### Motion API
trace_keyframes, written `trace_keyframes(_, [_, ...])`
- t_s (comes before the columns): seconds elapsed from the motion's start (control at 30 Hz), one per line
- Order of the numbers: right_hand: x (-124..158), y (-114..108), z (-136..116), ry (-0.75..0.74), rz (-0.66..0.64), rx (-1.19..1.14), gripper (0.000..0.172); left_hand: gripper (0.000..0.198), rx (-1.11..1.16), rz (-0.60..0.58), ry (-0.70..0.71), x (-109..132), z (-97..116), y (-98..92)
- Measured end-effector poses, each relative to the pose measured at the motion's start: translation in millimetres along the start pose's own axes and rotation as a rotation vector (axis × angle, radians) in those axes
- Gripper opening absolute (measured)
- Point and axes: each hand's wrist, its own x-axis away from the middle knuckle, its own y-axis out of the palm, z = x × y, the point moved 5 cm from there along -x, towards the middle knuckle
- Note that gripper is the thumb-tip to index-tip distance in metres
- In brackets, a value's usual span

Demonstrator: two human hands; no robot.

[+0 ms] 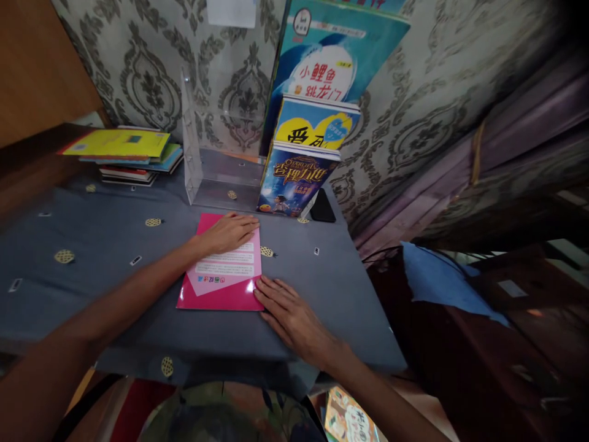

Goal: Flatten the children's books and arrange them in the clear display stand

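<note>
A pink book (216,298) lies closed and flat on the cloth-covered table, its printed text upside down to me. Across its far part rests my left hand (231,232), palm down with fingers stretched to the right. My right hand (294,316) touches the book's near right corner, fingers extended and lying flat on the cover's edge and the cloth. Behind the book stands a clear plastic rack (225,190). Its right side holds upright books, with a dark blue book (297,181) in front.
To the left is a stack of books (133,150) topped by a yellow one. A black phone (323,207) lies right of the rack. Patterned wallpaper (151,80) rises behind. The table's right edge drops off near a blue cloth (442,279). Another book (350,417) lies below the front edge.
</note>
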Motion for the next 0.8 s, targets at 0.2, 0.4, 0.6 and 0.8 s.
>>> trace_keyframes(0.2, [1.0,2.8,1.4,0.0,0.017,-0.018,0.048,0.044,-0.011,0.032,-0.079,25.0,-25.5,-6.0])
trace_keyframes(0.4, [0.4,2.8,0.4,0.002,0.01,-0.021,0.049,0.044,0.046,0.037,-0.051,52.5,-12.7,-13.4])
trace_keyframes(0.6, [0.6,2.5,-0.6,0.012,-0.003,-0.019,0.049,0.042,0.123,0.033,0.077,64.5,30.9,-15.3])
trace_keyframes(0.8, [0.2,1.7,-1.6,0.021,0.01,-0.026,0.046,0.043,0.102,0.039,0.022,84.2,20.9,-18.7])
